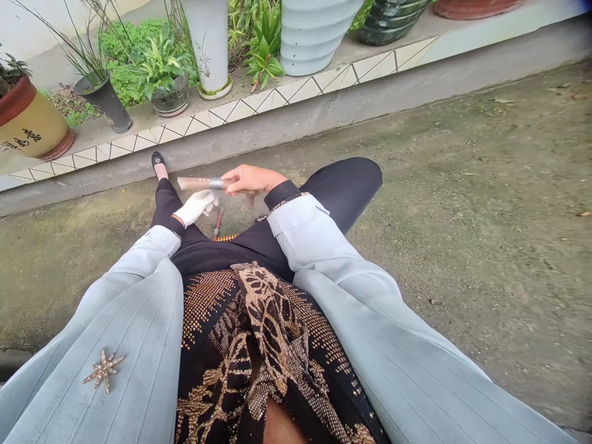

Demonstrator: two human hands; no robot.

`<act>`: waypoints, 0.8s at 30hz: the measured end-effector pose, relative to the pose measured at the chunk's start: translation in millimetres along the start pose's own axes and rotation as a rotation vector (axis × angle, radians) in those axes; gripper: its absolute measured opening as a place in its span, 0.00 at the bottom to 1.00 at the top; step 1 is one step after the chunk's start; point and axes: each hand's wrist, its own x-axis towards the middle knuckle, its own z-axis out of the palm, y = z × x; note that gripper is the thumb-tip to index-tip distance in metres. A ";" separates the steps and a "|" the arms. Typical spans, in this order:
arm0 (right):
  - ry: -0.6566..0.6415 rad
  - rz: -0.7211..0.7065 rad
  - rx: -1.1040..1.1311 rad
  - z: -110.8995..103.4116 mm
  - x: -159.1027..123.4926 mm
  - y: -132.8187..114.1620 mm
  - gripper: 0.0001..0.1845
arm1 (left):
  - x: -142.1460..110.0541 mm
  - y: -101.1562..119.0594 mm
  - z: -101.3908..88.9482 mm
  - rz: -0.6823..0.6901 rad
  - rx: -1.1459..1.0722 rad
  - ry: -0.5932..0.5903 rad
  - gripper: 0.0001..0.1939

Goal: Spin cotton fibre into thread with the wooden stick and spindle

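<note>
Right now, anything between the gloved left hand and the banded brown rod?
Nothing visible. The gloved left hand sits just below the left end of the brown rod, with only a narrow gap between them. The bare right hand grips the rod's other end, away from that gap.

Wearer's clothing, seen from above. Pale grey-blue jacket (pixel 351 320) with fine lengthwise ribbing; gold star brooch (pixel 104 370) on the left sleeve (pixel 115 333). Black top (pixel 231 253) with a gold beaded leaf pattern. Black trousers (pixel 345 179) and black flat shoe (pixel 158 159). Left hand (pixel 197 206) in a white glove. Black cuff (pixel 282 194) with gold trim at the right sleeve (pixel 300 228).
</note>
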 end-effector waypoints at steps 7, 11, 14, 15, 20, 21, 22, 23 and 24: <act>0.531 0.200 -0.161 -1.5 14.8 7.4 0.02 | -12.4 0.2 10.5 -0.023 -0.013 -0.267 0.24; 0.452 0.351 -0.648 0.5 22.7 12.7 0.15 | -13.8 5.2 10.6 0.003 -0.017 -0.300 0.22; 0.371 0.406 -0.882 4.1 27.0 15.0 0.22 | -12.7 8.7 10.0 0.006 0.004 -0.310 0.18; 0.322 0.415 -0.925 5.3 28.1 16.2 0.23 | -12.0 9.8 9.4 0.010 0.011 -0.301 0.17; -0.115 0.496 -0.841 10.3 27.5 24.5 0.16 | -5.0 13.2 0.6 0.053 0.055 -0.147 0.14; -0.205 0.514 -0.770 11.2 26.1 25.4 0.15 | -3.2 13.5 -2.2 0.055 0.066 -0.116 0.13; -0.283 0.523 -0.693 11.9 24.4 25.6 0.13 | -1.6 13.6 -4.9 0.052 0.075 -0.088 0.12; -0.353 0.518 -0.619 12.3 22.3 24.8 0.12 | -0.3 13.5 -7.4 0.043 0.079 -0.060 0.11; -0.415 0.496 -0.547 12.3 19.8 23.0 0.10 | 0.6 13.2 -9.4 0.030 0.080 -0.034 0.11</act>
